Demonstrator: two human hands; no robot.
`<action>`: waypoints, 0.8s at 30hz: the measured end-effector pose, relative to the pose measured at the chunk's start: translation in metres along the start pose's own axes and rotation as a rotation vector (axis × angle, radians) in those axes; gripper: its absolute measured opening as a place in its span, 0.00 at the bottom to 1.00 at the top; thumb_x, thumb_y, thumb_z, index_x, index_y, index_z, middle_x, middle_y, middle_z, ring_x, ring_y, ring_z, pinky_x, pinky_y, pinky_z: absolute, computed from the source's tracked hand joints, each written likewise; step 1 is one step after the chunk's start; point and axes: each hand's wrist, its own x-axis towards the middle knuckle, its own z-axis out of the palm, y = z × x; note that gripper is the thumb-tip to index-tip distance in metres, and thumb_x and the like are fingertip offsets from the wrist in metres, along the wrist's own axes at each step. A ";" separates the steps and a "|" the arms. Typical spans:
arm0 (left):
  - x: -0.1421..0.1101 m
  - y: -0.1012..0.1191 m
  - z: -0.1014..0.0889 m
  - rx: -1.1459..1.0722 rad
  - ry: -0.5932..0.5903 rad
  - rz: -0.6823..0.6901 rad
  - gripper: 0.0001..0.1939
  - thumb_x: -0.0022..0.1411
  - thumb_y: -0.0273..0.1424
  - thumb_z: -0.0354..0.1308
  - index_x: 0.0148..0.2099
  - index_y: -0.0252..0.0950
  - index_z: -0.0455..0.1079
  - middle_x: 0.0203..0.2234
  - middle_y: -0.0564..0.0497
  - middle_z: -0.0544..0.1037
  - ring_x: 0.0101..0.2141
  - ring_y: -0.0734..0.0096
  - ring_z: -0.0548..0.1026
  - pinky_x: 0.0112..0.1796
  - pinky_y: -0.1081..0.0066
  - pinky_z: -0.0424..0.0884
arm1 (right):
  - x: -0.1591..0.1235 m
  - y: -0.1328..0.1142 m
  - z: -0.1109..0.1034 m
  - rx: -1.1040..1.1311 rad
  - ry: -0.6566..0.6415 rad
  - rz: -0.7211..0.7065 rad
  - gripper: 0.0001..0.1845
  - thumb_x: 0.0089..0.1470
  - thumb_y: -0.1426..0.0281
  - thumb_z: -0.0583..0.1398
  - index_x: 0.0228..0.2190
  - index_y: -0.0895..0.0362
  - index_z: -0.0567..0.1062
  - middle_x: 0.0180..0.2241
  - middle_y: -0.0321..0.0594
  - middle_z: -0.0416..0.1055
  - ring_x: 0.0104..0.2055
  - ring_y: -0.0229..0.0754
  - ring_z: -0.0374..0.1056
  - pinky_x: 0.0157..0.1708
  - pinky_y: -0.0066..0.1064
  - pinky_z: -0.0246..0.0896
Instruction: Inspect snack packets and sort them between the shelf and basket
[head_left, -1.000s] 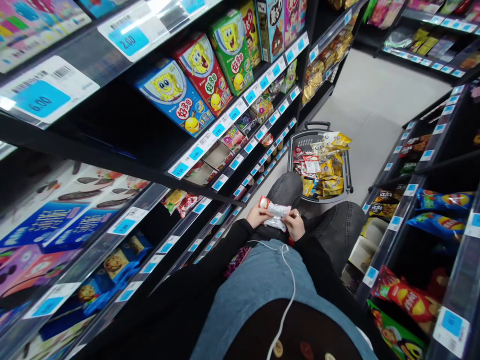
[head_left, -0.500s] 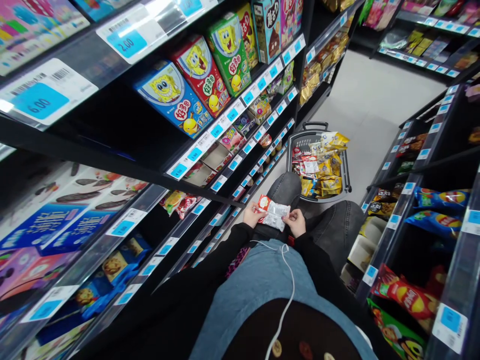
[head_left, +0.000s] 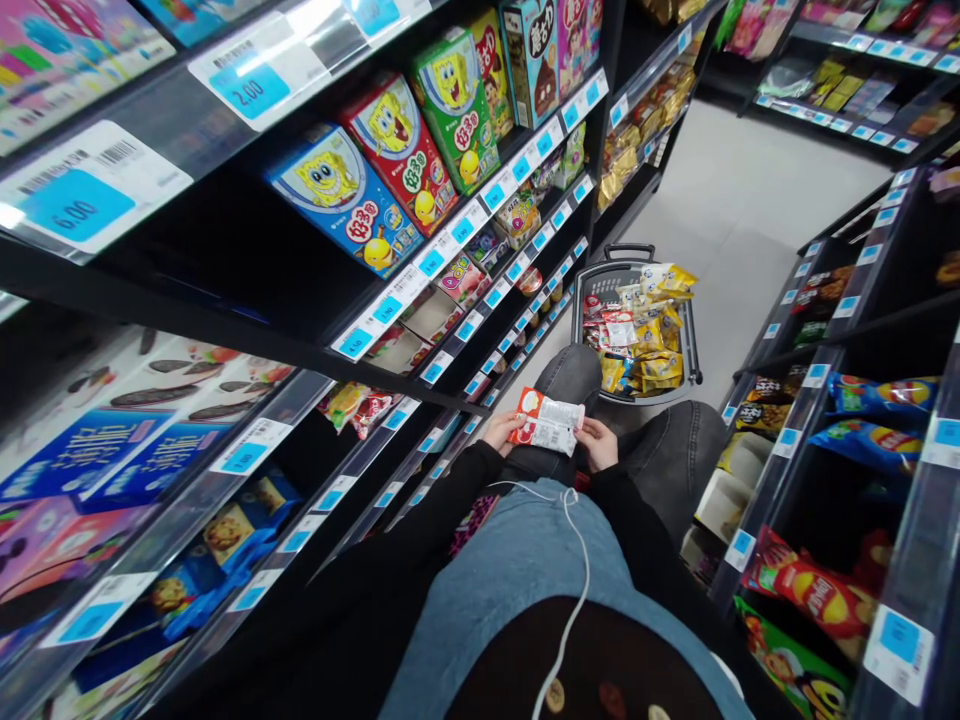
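Observation:
Between my two hands, just above my lap, is a small red and white snack packet [head_left: 551,424], its printed back turned up toward me. My left hand [head_left: 501,432] pinches the red end. At the pale end, my right hand [head_left: 598,443] grips the edge between thumb and fingers. The packet is held stretched out nearly flat. Past my knees, a grey shopping basket [head_left: 694,345] stands on the floor, filled with several yellow snack packets [head_left: 660,365] and some red and white packets [head_left: 604,328].
On the left shelf stand cartoon snack boxes [head_left: 345,195] above a long row of price tags [head_left: 461,232]. Chip bags [head_left: 814,595] lie on the right-hand shelves. Pale floor [head_left: 750,200] runs between the shelves beyond the basket. A white cord [head_left: 574,620] hangs down my front.
My hands have moved slightly apart, and the packet is spread wider, showing more of its red end and printed back. The basket stays where it was.

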 end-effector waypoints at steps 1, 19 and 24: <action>0.001 0.000 0.000 -0.009 -0.001 -0.010 0.14 0.39 0.25 0.66 0.32 0.24 0.72 0.26 0.40 0.78 0.28 0.62 0.77 0.35 0.64 0.73 | 0.001 0.000 0.001 0.003 -0.001 0.001 0.19 0.25 0.72 0.67 0.27 0.57 0.74 0.25 0.36 0.75 0.29 0.40 0.71 0.36 0.37 0.67; -0.005 0.016 -0.015 0.423 -0.219 0.366 0.33 0.39 0.28 0.68 0.49 0.36 0.60 0.39 0.47 0.76 0.38 0.63 0.75 0.40 0.62 0.71 | -0.012 -0.010 -0.004 -0.160 -0.175 -0.129 0.31 0.29 0.71 0.68 0.41 0.53 0.68 0.26 0.29 0.69 0.23 0.33 0.67 0.29 0.29 0.66; 0.002 0.023 -0.017 0.840 -0.201 0.456 0.16 0.43 0.32 0.65 0.37 0.31 0.73 0.36 0.46 0.77 0.39 0.63 0.74 0.45 0.66 0.66 | -0.011 -0.010 -0.004 -0.348 -0.208 -0.173 0.13 0.32 0.66 0.67 0.25 0.57 0.74 0.29 0.37 0.72 0.28 0.38 0.69 0.33 0.33 0.66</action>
